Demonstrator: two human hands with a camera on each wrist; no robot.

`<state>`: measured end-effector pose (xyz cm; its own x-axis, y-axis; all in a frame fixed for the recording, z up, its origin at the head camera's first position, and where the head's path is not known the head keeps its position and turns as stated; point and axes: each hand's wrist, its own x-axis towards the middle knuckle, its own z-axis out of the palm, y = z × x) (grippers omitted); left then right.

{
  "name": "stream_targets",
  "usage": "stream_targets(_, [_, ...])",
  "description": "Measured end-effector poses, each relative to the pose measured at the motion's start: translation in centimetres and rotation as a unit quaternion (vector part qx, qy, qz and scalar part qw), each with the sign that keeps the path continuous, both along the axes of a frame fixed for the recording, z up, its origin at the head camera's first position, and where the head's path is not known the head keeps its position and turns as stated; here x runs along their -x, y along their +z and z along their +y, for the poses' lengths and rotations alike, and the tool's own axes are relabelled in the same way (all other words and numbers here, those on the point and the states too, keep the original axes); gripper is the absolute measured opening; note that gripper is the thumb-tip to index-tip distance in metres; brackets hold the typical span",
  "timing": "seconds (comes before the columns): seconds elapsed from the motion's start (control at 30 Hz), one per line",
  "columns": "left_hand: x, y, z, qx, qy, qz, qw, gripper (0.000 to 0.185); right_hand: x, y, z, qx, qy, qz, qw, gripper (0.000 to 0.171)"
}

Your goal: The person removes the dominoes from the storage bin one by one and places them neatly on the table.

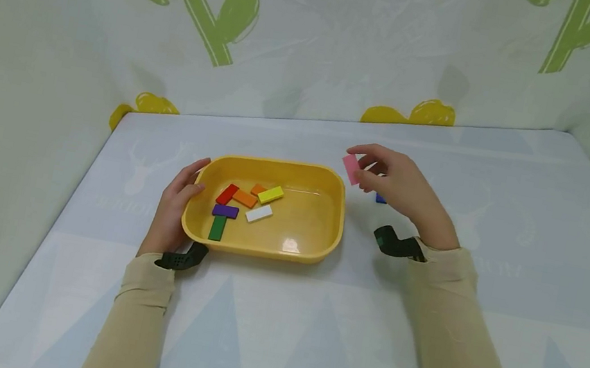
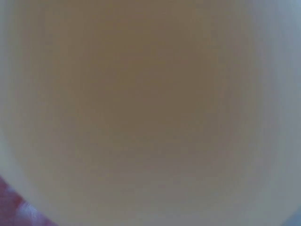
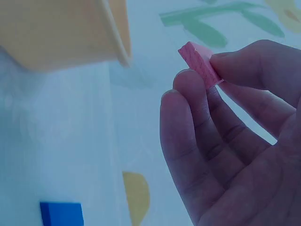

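My right hand (image 1: 397, 185) pinches a pink rectangular block (image 1: 351, 168) between thumb and fingers, raised just right of a yellow plastic tub (image 1: 313, 213). In the right wrist view the thumb presses one side of the pink block (image 3: 200, 63). My left hand (image 1: 170, 209) grips the tub's left end, thumb over the rim. Inside the tub lie red (image 1: 227, 194), orange (image 1: 244, 198), yellow (image 1: 271, 194), white (image 1: 259, 214), purple (image 1: 225, 211) and green (image 1: 217, 228) blocks, mostly toward the left. The left wrist view is a blur.
A blue block (image 1: 381, 198) lies on the table right of the tub, partly hidden under the right hand in the head view. The table has a pale patterned cloth (image 1: 269, 336). Behind it rises a wall covering (image 1: 342, 42) with green plant prints.
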<state>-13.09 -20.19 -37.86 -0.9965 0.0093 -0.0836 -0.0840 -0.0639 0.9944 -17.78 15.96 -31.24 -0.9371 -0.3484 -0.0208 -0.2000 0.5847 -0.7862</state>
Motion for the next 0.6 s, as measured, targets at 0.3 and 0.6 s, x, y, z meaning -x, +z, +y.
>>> stream_targets(0.3, [0.0,-0.1,0.0,0.004,0.001,-0.002,1.0,0.044,0.6,-1.0,2.4,0.016,-0.06,-0.024,0.998,0.043])
stream_targets(0.6, [0.0,-0.2,-0.1,0.003,0.001,0.001,1.0,0.044,1.0,-1.6,3.8,0.004,-0.1,-0.035,0.994,0.043])
